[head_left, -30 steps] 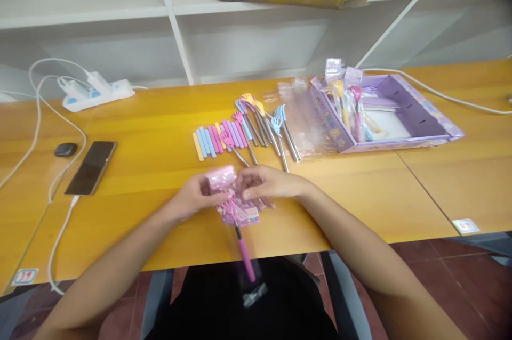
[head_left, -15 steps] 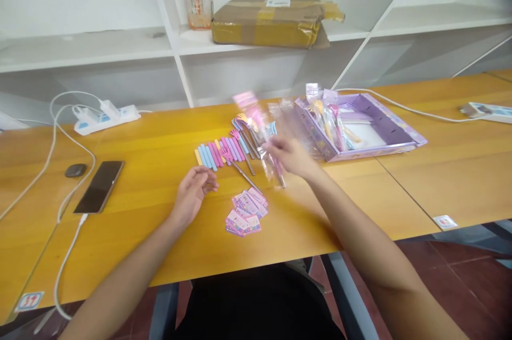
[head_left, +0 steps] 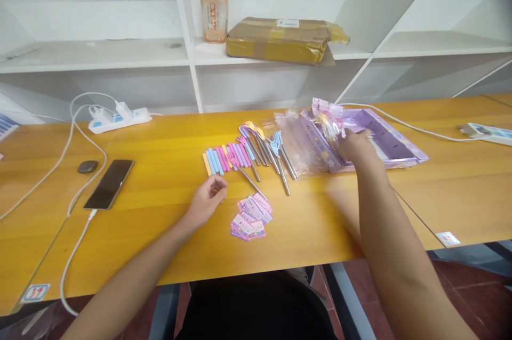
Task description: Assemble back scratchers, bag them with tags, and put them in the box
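Note:
My right hand (head_left: 354, 144) reaches into the left end of a purple box (head_left: 404, 153). Its fingers, partly hidden, close on a clear-bagged back scratcher (head_left: 328, 111) with a pink header, among other bagged pieces. My left hand (head_left: 208, 197) rests on the table, loosely curled with a gap between thumb and fingers, holding nothing. Just beyond it lies a row of coloured grips (head_left: 216, 160) in yellow, blue, pink and purple. Right of them are several metal-rod back scratchers with hand-shaped heads, including a blue one (head_left: 281, 165) and a pink one (head_left: 248, 177).
Small printed cards (head_left: 251, 217) lie in front of me. Clear plastic bags (head_left: 298, 140) sit against the box. A phone (head_left: 109, 184) on a cable, a dark small device (head_left: 87, 167) and a power strip (head_left: 120, 120) occupy the left. Shelves behind hold a bottle (head_left: 214, 9) and a carton (head_left: 280, 41).
My right hand has carried the bagged pink back scratcher rightwards from above the loose scratchers into the purple box. My left hand stays near the grips, its fingers more curled. The view has tilted up slightly.

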Demonstrator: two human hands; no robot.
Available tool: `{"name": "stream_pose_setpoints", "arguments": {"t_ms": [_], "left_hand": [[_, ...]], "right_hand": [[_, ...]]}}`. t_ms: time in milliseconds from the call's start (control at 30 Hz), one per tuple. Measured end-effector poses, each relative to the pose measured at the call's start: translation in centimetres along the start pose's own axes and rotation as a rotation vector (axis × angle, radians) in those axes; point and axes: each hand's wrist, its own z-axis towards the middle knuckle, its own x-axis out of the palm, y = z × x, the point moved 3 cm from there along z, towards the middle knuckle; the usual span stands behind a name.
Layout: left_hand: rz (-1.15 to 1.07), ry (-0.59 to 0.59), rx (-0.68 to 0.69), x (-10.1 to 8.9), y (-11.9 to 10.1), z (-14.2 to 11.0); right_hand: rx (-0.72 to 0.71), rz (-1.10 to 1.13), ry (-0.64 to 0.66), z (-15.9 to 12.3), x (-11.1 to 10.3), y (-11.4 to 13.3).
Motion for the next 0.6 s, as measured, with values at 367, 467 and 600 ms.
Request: {"name": "stream_pose_setpoints", "arguments": {"t_ms": [367, 467, 600], "left_hand": [[0.241, 0.054, 0.090, 0.0, 0.1, -0.1], [0.468, -0.069, 0.235, -2.0, -1.6, 0.5], [0.686, -0.280, 0.307, -5.3, -2.4, 1.8]], "right_hand": [[-0.169, 0.245, -0.049, -4.6, -1.3, 9.6], [-0.173, 0.291, 0.000, -5.9, -0.2, 11.7], [-0.064, 0.309, 0.078, -6.5, 1.6, 11.5]]}}
